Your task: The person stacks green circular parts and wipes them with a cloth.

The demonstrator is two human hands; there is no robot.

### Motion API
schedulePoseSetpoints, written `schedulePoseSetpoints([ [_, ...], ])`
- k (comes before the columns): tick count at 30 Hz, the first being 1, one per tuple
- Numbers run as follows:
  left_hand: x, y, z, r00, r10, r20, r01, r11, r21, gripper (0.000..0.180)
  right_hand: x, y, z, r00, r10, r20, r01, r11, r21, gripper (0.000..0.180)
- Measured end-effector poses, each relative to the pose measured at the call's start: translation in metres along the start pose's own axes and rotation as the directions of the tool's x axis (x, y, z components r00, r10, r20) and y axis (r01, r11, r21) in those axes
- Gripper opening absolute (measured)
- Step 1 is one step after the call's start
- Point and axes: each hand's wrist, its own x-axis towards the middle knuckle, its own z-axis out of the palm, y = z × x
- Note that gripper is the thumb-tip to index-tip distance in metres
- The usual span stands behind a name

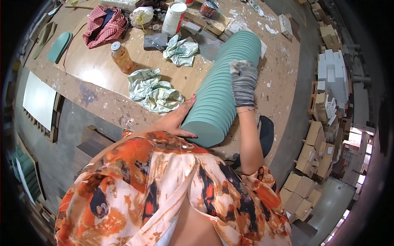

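A long teal-green ribbed cylinder (217, 94) lies on its side across the worktable, its smooth round end (204, 132) toward me. My bare left hand (180, 119) rests against the left of that near end, thumb and fingers spread apart, the thumb near the rim. On the cylinder's upper right part lies my right hand (245, 84), in a grey striped knit glove with a whitish tip. The glove hides how its fingers are set and whether anything is under them. Left of the cylinder are two crumpled pale cloths (152, 91) (181, 51).
On the paint-spotted worktable (104, 100) stand a jar of amber liquid (121, 57) and a white canister (174, 19). A dark grey block (155, 42), a red checked cloth (104, 26) and a flat teal piece (60, 47) lie there too. Cardboard boxes (301, 192) stand at right.
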Motion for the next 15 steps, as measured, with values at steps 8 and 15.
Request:
schedulePoseSetpoints([
  [8,0.003,0.008,-0.001,0.998,-0.067,0.019,0.067,0.998,-0.005,0.120,-0.046,0.012,-0.026,0.768,0.622,-0.155,-0.482,0.719,0.500,0.016],
  [15,0.005,0.005,-0.001,1.000,-0.030,-0.004,0.030,0.999,0.026,0.121,-0.033,-0.003,-0.015,0.835,0.497,-0.236,-0.344,0.806,0.482,0.019],
])
